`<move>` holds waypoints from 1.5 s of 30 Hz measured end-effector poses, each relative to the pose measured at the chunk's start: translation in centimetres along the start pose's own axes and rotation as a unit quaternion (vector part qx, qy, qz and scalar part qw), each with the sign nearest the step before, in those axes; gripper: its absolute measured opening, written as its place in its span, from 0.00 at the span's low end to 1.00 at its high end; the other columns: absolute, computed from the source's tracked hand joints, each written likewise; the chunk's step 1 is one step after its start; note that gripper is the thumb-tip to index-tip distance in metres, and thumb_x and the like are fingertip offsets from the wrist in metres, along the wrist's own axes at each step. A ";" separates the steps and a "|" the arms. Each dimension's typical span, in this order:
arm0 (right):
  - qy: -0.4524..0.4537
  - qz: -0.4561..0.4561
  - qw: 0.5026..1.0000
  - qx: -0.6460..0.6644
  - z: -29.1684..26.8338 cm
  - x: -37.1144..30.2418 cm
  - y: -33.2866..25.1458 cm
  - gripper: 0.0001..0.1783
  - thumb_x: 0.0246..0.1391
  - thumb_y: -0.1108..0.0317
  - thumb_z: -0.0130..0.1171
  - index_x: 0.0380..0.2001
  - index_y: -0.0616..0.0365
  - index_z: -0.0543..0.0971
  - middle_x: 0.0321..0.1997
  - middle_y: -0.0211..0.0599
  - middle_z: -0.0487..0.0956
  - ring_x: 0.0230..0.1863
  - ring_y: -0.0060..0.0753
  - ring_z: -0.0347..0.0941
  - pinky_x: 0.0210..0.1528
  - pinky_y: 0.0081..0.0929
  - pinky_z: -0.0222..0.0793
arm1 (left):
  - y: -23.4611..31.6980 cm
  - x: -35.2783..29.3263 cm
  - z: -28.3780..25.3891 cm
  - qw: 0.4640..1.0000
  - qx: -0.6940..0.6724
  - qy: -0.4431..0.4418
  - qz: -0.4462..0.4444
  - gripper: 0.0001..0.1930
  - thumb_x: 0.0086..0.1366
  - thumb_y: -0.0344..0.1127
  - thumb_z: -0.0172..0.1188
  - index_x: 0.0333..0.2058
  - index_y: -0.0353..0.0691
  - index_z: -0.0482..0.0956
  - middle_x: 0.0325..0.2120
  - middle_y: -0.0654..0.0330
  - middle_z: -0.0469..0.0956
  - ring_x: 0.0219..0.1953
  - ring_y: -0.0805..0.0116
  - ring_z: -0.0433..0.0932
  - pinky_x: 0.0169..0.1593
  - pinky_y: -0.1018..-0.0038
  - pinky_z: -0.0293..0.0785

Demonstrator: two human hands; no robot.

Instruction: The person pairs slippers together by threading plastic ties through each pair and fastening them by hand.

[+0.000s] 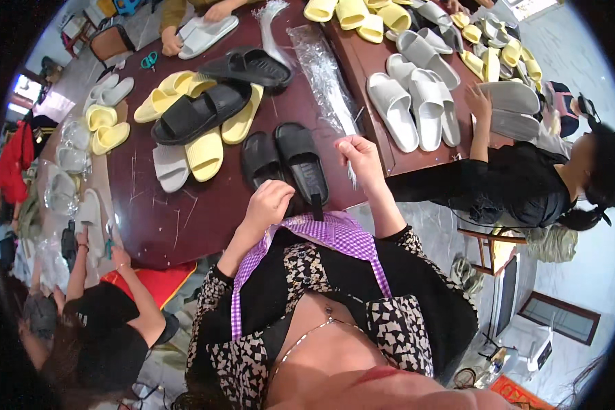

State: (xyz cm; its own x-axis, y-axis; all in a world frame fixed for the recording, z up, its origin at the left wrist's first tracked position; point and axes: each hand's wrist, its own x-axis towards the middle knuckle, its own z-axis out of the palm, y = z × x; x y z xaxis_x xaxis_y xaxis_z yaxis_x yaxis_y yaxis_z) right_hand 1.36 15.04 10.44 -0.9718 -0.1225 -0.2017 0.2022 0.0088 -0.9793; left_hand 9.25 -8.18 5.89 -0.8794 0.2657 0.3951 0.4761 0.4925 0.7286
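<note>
A pair of black slide slippers (301,160) lies in front of me at the table's near edge, side by side, toes away from me. My left hand (269,203) is curled with fingers together beside the heel of the left slipper; what it pinches, if anything, is hidden. Off to the right of the pair, my right hand (361,158) is raised with thumb and finger pressed together. Thin whitish strands (352,176) show beside its fingers, but I cannot make out whether they are held. A short black strip (316,208) hangs by the right slipper's heel.
Black, yellow and grey slippers (205,113) are heaped ahead on the dark red table (140,205). Clear plastic strands (328,85) lie along its right side. Grey slippers (427,109) cover the adjoining table. Co-workers handle slippers at left, right and far side. Teal scissors (149,60) lie far left.
</note>
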 end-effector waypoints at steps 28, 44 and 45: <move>-0.084 -0.047 0.924 -0.369 2.1 4.8 14.9 0.15 0.53 0.62 0.49 0.29 0.65 0.76 0.22 0.47 0.77 0.22 0.36 0.76 0.26 0.30 0.69 | -8.4 -2.1 7.2 0.988 0.134 -0.030 -0.076 0.03 0.53 0.31 0.53 0.23 0.40 0.73 0.23 0.57 0.72 0.31 0.58 0.72 0.37 0.66 0.69; -0.045 -0.097 0.855 -0.508 3.4 13.0 8.5 0.16 0.48 0.57 0.53 0.28 0.59 0.80 0.29 0.52 0.77 0.35 0.54 0.73 0.39 0.41 0.68 | -7.2 -2.4 5.8 0.982 0.186 0.002 -0.032 0.04 0.50 0.26 0.54 0.27 0.36 0.72 0.28 0.55 0.70 0.36 0.56 0.70 0.41 0.66 0.67; -0.063 -0.084 0.837 -0.536 4.3 13.5 8.2 0.16 0.47 0.56 0.53 0.28 0.58 0.80 0.29 0.52 0.77 0.36 0.53 0.73 0.39 0.40 0.69 | -7.2 -2.5 5.8 0.982 0.186 -0.002 -0.031 0.04 0.50 0.26 0.54 0.27 0.36 0.72 0.28 0.55 0.70 0.36 0.56 0.70 0.42 0.66 0.67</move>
State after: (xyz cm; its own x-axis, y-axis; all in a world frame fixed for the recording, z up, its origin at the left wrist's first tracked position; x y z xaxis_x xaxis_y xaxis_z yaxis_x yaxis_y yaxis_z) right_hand -9.55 9.22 -0.22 -0.9415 -0.3143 -0.1217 -0.2276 0.8592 -0.4583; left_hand 8.05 -7.59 -3.61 -0.9074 0.2278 0.3532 0.3880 0.7769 0.4958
